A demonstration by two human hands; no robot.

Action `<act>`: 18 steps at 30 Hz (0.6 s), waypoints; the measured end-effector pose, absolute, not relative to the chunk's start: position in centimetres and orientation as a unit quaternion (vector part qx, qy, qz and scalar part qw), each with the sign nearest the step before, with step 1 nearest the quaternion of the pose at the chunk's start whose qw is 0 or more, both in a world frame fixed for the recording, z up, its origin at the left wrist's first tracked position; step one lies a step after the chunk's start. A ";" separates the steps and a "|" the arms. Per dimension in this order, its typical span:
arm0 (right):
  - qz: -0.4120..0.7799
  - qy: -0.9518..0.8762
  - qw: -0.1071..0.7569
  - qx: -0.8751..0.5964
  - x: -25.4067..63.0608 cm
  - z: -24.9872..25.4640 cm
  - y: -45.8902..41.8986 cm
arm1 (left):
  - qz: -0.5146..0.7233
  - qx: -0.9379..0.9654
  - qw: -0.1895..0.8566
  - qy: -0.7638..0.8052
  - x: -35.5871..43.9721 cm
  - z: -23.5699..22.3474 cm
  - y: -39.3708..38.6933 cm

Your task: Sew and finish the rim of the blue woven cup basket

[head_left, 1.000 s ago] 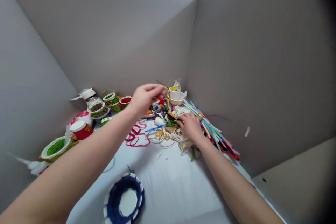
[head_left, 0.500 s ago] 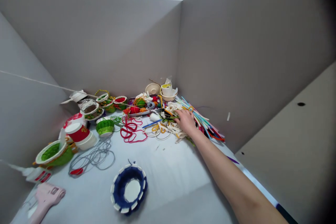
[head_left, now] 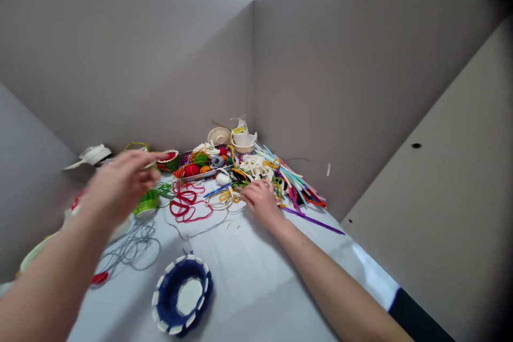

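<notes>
My left hand [head_left: 122,187] hangs open above a small green woven basket [head_left: 146,204], with nothing visible in it. My right hand [head_left: 262,203] rests at the front of a tangle of cream cord [head_left: 254,168] and yellow cord [head_left: 230,196]. I cannot tell whether its fingers grip a strand. To its left lies loose red yarn [head_left: 186,207]. To its right fans a heap of coloured plastic strips [head_left: 290,184]. A blue-and-white woven basket [head_left: 182,295] sits nearer me on the table.
A metal tray [head_left: 200,170] holds yarn balls behind the red yarn. White bowls [head_left: 243,139] stand in the far corner. Grey cord [head_left: 130,248] lies under my left forearm. Grey partition walls [head_left: 140,75] rise behind and beside the white table.
My left hand has come back into view above the green basket. My right hand has shifted left along the cords. The whole view has swung, moving the pile left and lower.
</notes>
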State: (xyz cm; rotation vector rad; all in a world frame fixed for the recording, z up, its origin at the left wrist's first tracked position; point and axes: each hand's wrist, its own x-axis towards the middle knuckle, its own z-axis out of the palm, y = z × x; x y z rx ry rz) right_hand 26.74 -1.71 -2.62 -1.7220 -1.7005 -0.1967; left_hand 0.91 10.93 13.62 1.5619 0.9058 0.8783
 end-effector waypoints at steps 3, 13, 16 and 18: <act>-0.075 -0.647 0.375 -0.660 25.8 -2.6 -2.1 | 0.210 0.696 0.567 0.388 7.6 9.7 9.3; -0.079 -0.624 0.371 -0.684 25.8 -2.7 -2.2 | 0.035 0.785 0.510 0.351 13.3 5.3 7.2; -0.068 -0.610 0.343 -0.711 26.7 -3.6 -1.6 | -0.008 0.773 0.543 0.327 11.0 8.2 7.1; -0.062 -0.590 0.330 -0.734 27.4 -4.2 -1.2 | -0.007 0.733 0.606 0.309 8.7 10.8 7.2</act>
